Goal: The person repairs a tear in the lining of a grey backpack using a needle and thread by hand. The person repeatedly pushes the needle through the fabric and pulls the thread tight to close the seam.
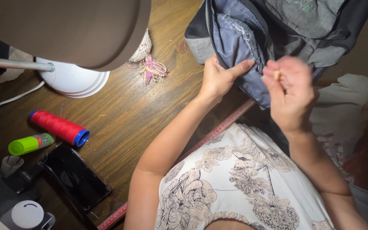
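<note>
Dark wooden table, lamplit; brown lamp shade above white round base.

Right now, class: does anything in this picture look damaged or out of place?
Yes. The grey bag has a frayed, ragged seam edge near its top, above the left hand. A loose tangle of pink threads also lies on the wooden table.
</note>
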